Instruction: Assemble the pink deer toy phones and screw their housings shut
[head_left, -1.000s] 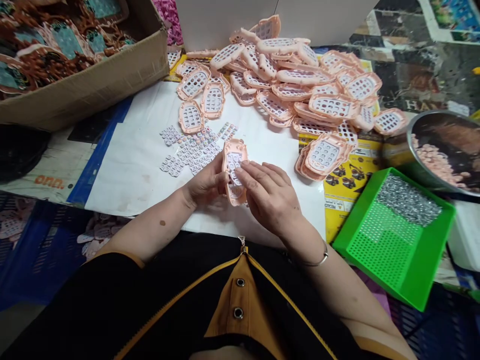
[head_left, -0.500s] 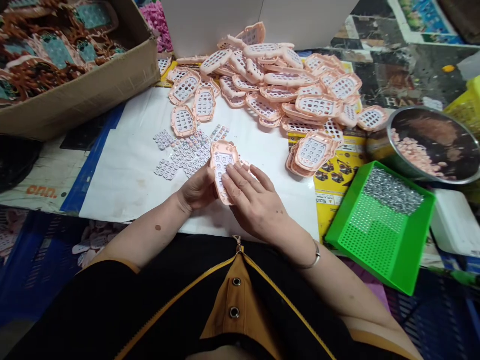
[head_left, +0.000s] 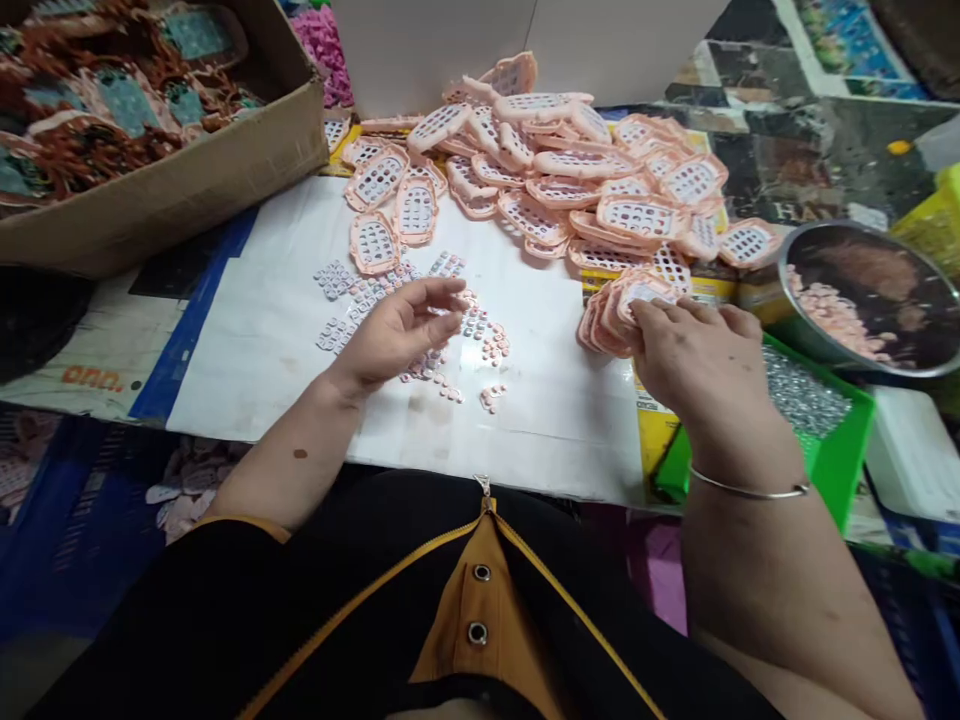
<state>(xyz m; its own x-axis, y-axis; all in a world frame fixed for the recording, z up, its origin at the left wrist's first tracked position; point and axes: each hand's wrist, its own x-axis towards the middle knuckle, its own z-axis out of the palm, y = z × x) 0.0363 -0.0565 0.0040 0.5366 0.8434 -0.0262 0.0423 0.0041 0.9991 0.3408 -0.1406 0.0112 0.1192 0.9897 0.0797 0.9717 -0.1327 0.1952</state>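
- Two hands work over the white sheet (head_left: 262,350), which we take as our landmark for everything else.
- Nearest to us, our left hand (head_left: 397,335) hovers over the middle of the sheet, loosely open with the fingers curled and the thumb apart from them; we cannot tell whether anything is pinched between them.
- Under and just beside that hand lie the loose keypad pieces (head_left: 375,300), small grey-white button strips scattered on the sheet, with a few small pink bits (head_left: 491,345) just to their right.
- Our right hand (head_left: 697,355) reaches past the sheet's right edge, palm down, fingers bent, its fingertips (head_left: 645,308) resting on the top shell of the small stack of pink shells (head_left: 607,315); the grip is light, and we cannot tell whether the thumb closes beneath it.
- That stack sits at the sheet's right edge, on yellow printed paper (head_left: 652,430).
- Right of the sheet, partly behind our right wrist, is the green tray (head_left: 840,450) holding small silvery parts.
- Farther right stands the metal bowl (head_left: 870,300) with pink pieces in it.
- At the sheet's far edge spreads the large heap of pink shells (head_left: 570,170), some of them lying on the sheet itself.
- Far left of the sheet is the cardboard box (head_left: 165,190), filled with brown and teal parts.
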